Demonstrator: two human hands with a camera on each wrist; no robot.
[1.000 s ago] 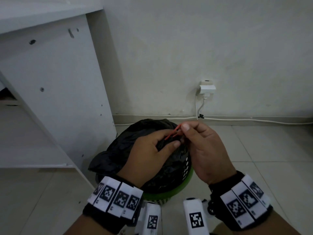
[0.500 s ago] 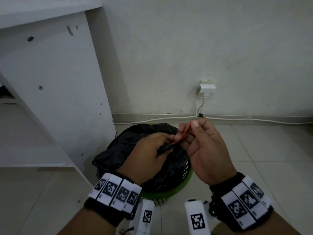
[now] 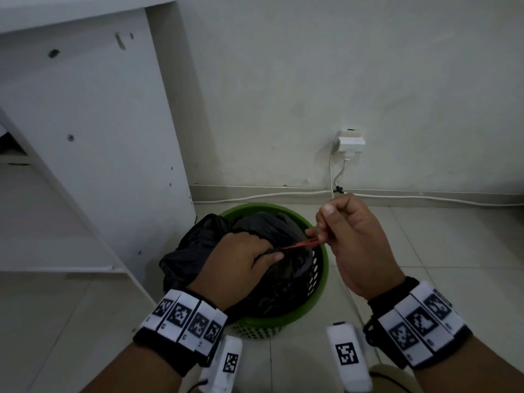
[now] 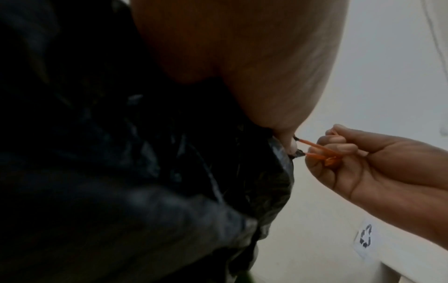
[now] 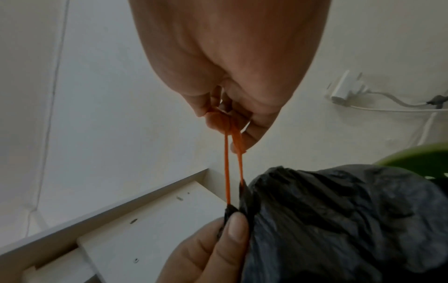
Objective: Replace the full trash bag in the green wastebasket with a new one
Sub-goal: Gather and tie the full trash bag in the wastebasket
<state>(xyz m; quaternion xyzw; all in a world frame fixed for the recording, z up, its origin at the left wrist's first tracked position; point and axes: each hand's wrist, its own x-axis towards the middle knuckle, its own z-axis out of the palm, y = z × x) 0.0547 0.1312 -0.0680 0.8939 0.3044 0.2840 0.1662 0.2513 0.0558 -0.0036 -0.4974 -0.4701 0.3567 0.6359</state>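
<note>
Above the green wastebasket (image 3: 320, 282), my left hand (image 3: 238, 259) pinches the black trash bag (image 3: 272, 225). My right hand (image 3: 354, 239) grips the red drawstring (image 3: 300, 245); I'd pull steadily outward.

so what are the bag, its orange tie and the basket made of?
Black bag: thin plastic film, crinkled with a dull sheen. Orange drawstring: looks like a narrow plastic strip, pulled taut by the right hand while the left hand pinches the bag's hem. Green wastebasket: moulded plastic, smooth rim, perforated wall.
</note>
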